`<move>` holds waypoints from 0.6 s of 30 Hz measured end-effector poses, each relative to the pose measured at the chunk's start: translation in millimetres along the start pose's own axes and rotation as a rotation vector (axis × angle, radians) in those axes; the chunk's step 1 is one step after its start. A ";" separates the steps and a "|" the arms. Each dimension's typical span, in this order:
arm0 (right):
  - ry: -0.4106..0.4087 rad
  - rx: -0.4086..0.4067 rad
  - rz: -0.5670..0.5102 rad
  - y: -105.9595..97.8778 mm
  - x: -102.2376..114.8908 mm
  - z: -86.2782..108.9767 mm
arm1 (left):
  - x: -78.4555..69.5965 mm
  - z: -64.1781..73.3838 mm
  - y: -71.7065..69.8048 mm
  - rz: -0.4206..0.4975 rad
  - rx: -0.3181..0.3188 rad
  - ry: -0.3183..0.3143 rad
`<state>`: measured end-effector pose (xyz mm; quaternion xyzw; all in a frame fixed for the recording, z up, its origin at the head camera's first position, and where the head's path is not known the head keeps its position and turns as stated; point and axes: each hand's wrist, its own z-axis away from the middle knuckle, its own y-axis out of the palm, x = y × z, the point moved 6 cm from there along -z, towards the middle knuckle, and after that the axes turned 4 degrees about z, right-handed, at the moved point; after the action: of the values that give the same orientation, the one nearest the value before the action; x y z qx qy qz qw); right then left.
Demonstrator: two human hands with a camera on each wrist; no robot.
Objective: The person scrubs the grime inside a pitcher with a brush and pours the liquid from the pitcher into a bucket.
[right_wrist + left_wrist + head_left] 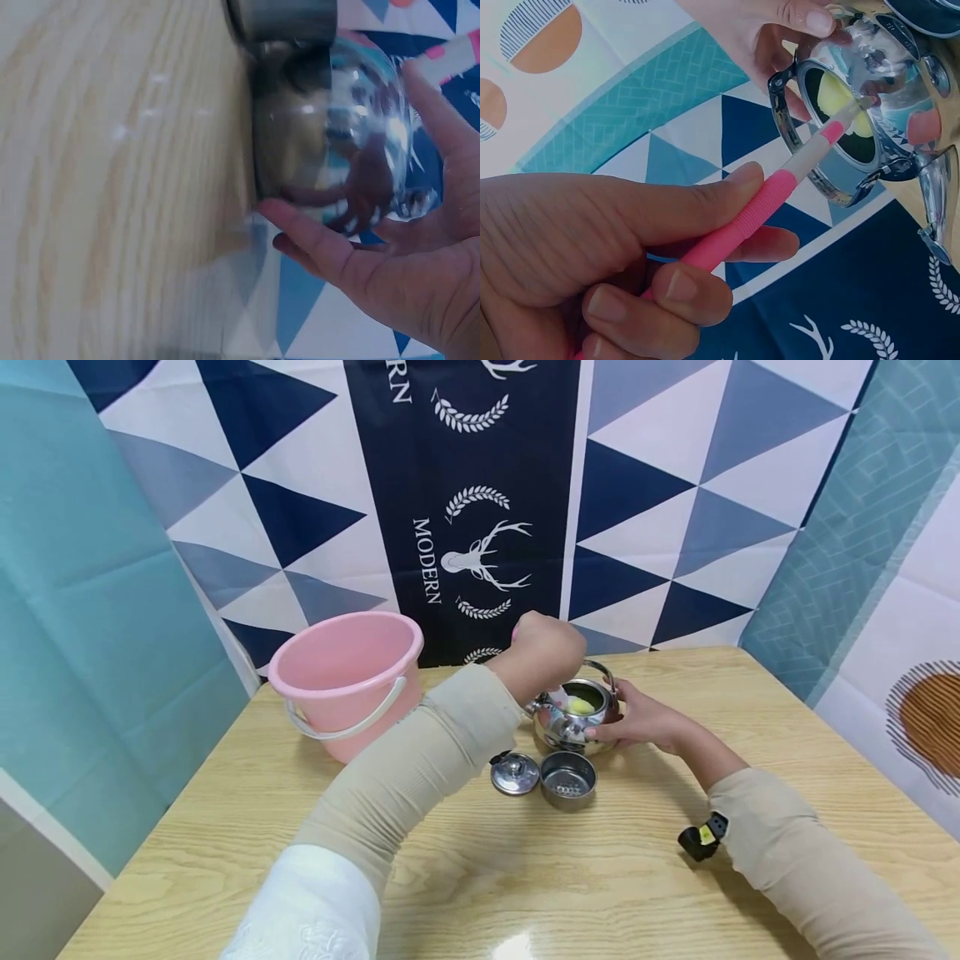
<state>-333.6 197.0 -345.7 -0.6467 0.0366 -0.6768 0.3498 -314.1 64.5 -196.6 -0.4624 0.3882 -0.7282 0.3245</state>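
Note:
A small shiny steel teapot (566,727) stands on the table with its top uncovered and its bail handle up. My left hand (546,647) grips the pink and white handle (746,221) of a sponge brush, thumb along the top and fingers curled beneath. The brush's yellow sponge head (832,97) is inside the teapot's mouth. With thumb and fingers spread round the teapot's right side, my right hand (645,720) holds its body. Just in front of the teapot lie its round lid (515,773) and a small steel strainer cup (567,777), side by side.
A pink bucket (348,693) with a white handle stands at the back left of the wooden table (540,877). Patterned cloth (645,502) hangs behind the table. A black wrist device (705,835) sits at the right sleeve.

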 end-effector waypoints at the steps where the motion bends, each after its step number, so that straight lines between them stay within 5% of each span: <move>1: 0.008 -0.009 -0.003 1.6 0.6 -1.0 | 0.2 0.0 0.5 -0.004 0.008 0.006; 7: 0.023 -0.081 0.014 4.4 0.9 -4.7 | 1.4 -0.3 0.3 -0.010 0.007 0.009; 18: 0.012 -0.091 -0.008 3.8 2.3 -2.5 | -6.0 -1.0 -8.6 -0.060 -0.023 -0.072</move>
<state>-334.1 191.9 -346.1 -0.6582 0.0669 -0.6796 0.3170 -313.9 73.9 -192.0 -0.5036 0.3703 -0.7160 0.3109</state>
